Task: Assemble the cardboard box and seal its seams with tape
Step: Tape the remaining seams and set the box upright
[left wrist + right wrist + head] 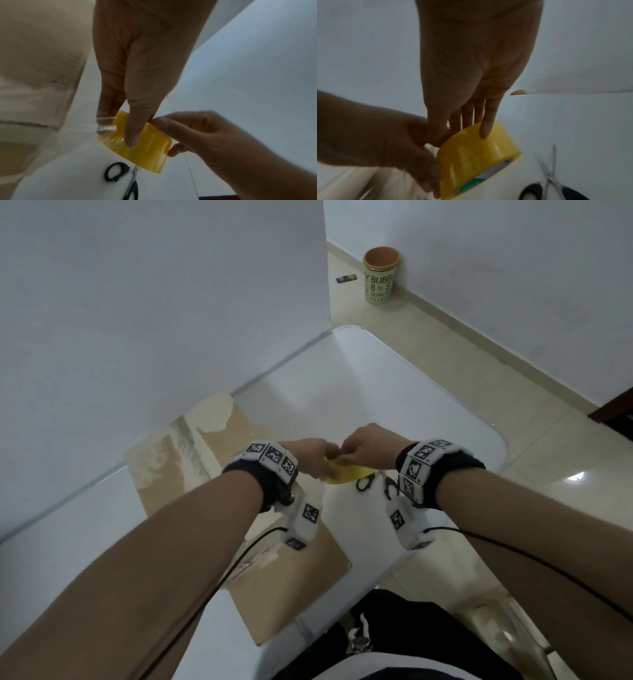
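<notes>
A flattened brown cardboard box (191, 460) lies on the white table (394, 412), left of my hands; the left wrist view shows it as cardboard (34, 67) at the left. Just right of it, above the table, both hands hold a yellow tape roll (342, 475). My left hand (118, 135) grips the tape roll (147, 152), thumb across its outer face and fingers behind. My right hand (462, 135) has fingers curled over the top of the roll (476, 159). Black-handled scissors (376, 484) lie on the table under my right wrist.
A white wall panel (154, 302) stands along the table's left side. On the tiled floor beyond the table's far corner are a green paper cup (380, 275) and a small dark object (346, 278). Black cables (513, 553) trail from both wrists. The table's near edge is by my lap.
</notes>
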Demonstrator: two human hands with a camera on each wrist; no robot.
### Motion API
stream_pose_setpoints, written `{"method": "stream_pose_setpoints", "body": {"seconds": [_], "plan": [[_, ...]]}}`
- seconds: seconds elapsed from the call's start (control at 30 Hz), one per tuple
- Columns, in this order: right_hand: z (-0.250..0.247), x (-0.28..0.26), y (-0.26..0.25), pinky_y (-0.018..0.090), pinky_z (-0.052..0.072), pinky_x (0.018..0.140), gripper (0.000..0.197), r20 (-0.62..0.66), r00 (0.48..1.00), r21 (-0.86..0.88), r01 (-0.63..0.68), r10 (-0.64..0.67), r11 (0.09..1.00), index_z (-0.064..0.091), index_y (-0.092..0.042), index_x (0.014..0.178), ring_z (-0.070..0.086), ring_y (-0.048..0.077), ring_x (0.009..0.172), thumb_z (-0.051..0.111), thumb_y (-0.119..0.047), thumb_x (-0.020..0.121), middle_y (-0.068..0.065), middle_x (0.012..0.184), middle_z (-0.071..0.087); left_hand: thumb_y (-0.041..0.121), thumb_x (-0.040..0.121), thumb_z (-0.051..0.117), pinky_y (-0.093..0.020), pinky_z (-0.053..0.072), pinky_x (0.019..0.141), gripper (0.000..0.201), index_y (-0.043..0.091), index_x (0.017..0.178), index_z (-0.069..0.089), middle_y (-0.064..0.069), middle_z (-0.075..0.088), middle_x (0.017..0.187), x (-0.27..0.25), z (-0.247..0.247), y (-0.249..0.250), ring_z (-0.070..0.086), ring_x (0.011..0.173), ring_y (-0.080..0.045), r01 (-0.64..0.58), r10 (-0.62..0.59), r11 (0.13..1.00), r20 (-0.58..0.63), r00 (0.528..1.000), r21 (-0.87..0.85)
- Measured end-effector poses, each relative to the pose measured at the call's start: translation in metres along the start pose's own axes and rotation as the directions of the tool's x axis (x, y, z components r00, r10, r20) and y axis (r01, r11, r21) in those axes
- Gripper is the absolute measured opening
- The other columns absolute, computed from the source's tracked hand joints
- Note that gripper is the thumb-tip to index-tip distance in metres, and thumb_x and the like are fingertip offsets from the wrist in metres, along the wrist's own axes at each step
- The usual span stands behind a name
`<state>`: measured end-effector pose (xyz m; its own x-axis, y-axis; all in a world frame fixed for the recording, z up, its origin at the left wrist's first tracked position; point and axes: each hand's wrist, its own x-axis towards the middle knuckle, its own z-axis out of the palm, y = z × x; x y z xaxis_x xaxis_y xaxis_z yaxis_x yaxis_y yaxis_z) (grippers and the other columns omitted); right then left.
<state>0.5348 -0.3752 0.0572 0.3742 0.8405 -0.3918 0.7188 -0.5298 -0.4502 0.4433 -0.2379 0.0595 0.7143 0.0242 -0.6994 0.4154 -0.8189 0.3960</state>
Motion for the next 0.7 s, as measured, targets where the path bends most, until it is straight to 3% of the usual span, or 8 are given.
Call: {"method": "stream_pose_setpoints", "body": {"seconds": [0.03, 0.1, 0.13, 0.23, 0.33, 0.47, 0.6, 0.7], "plan": [[-0.001, -0.001, 0.01, 0.036, 0.051, 0.083, 0.036, -0.121, 0.991, 0.101, -0.04, 0.052, 0.994, 0.072, -0.017, 0.1, 0.061, 0.019, 0.092, 0.052, -0.046, 0.091, 0.0, 0.099, 0.069, 0.029, 0.09, 0.063, -0.034, 0.055, 0.084, 0.042, 0.014, 0.128, 0.053, -0.005, 0.069, 0.1, 0.001, 0.0, -0.003, 0.067, 0.086, -0.019, 0.001, -0.001, 0.999, -0.014, 1.0, -0.043], [-0.002, -0.003, 0.036, 0.035, 0.049, 0.079, 0.037, -0.348, 0.901, 0.247, -0.179, 0.259, 0.952, 0.068, -0.008, 0.096, 0.061, 0.026, 0.091, 0.045, -0.036, 0.096, 0.008, 0.097, 0.067, 0.024, 0.09, 0.064, -0.035, 0.057, 0.081, 0.036, 0.008, 0.121, 0.055, -0.007, 0.067, 0.098, 0.004, 0.002, -0.011, 0.068, 0.083, -0.023, 0.028, -0.035, 0.989, -0.041, 0.999, -0.149], [0.0, -0.005, 0.05, 0.034, 0.047, 0.075, 0.036, -0.363, 0.855, 0.263, -0.288, 0.371, 0.921, 0.065, -0.004, 0.096, 0.06, 0.03, 0.091, 0.042, -0.031, 0.097, 0.013, 0.098, 0.067, 0.023, 0.09, 0.065, -0.039, 0.058, 0.082, 0.033, 0.006, 0.117, 0.056, -0.011, 0.068, 0.1, 0.005, 0.002, -0.016, 0.07, 0.085, -0.026, 0.047, -0.059, 0.976, -0.049, 0.997, -0.21], [0.027, -0.002, 0.073, 0.031, 0.045, 0.071, 0.03, -0.098, 0.826, 0.2, -0.53, 0.555, 0.824, 0.062, -0.002, 0.109, 0.063, 0.032, 0.096, 0.042, -0.021, 0.096, 0.018, 0.11, 0.066, 0.02, 0.088, 0.068, -0.048, 0.057, 0.085, 0.029, 0.002, 0.108, 0.057, -0.02, 0.066, 0.108, 0.009, 0.0, -0.027, 0.071, 0.091, -0.033, 0.081, -0.102, 0.897, -0.026, 0.994, -0.434], [0.058, 0.006, 0.069, 0.031, 0.048, 0.076, 0.042, 0.095, 0.815, 0.155, -0.58, 0.572, 0.8, 0.046, 0.0, 0.134, 0.062, 0.031, 0.106, 0.045, -0.02, 0.097, 0.02, 0.123, 0.06, 0.013, 0.088, 0.068, -0.046, 0.055, 0.091, 0.027, 0.002, 0.109, 0.056, -0.022, 0.064, 0.111, 0.007, -0.002, -0.027, 0.069, 0.097, -0.036, 0.084, -0.098, 0.776, 0.012, 0.995, -0.625], [0.09, 0.018, 0.061, 0.034, 0.046, 0.087, 0.065, 0.083, 0.787, 0.193, -0.615, 0.612, 0.764, 0.017, -0.002, 0.15, 0.056, 0.033, 0.116, 0.049, -0.024, 0.097, 0.02, 0.132, 0.052, 0.012, 0.086, 0.07, -0.042, 0.056, 0.09, 0.034, -0.002, 0.113, 0.055, -0.023, 0.064, 0.112, 0.005, 0.0, -0.026, 0.068, 0.1, -0.036, 0.062, -0.101, 0.716, -0.015, 0.995, -0.696], [0.107, 0.032, 0.063, 0.04, 0.04, 0.097, 0.063, -0.025, 0.822, 0.023, -0.569, 0.57, 0.822, 0.029, -0.004, 0.141, 0.046, 0.035, 0.118, 0.055, -0.038, 0.093, 0.016, 0.132, 0.041, 0.015, 0.086, 0.071, -0.039, 0.057, 0.087, 0.034, -0.002, 0.112, 0.056, -0.022, 0.065, 0.11, 0.008, 0.002, -0.028, 0.069, 0.098, -0.036, 0.058, -0.093, 0.703, -0.01, 0.996, -0.709], [0.113, 0.037, 0.066, 0.039, 0.042, 0.091, 0.042, -0.088, 0.856, -0.008, -0.513, 0.51, 0.859, 0.039, -0.003, 0.128, 0.045, 0.035, 0.115, 0.054, -0.018, 0.092, 0.017, 0.129, 0.04, 0.017, 0.086, 0.071, -0.042, 0.055, 0.091, 0.025, 0.005, 0.103, 0.058, -0.019, 0.065, 0.106, 0.009, 0.004, -0.028, 0.068, 0.099, -0.037, 0.052, -0.072, 0.69, 0.003, 0.997, -0.722]]}}
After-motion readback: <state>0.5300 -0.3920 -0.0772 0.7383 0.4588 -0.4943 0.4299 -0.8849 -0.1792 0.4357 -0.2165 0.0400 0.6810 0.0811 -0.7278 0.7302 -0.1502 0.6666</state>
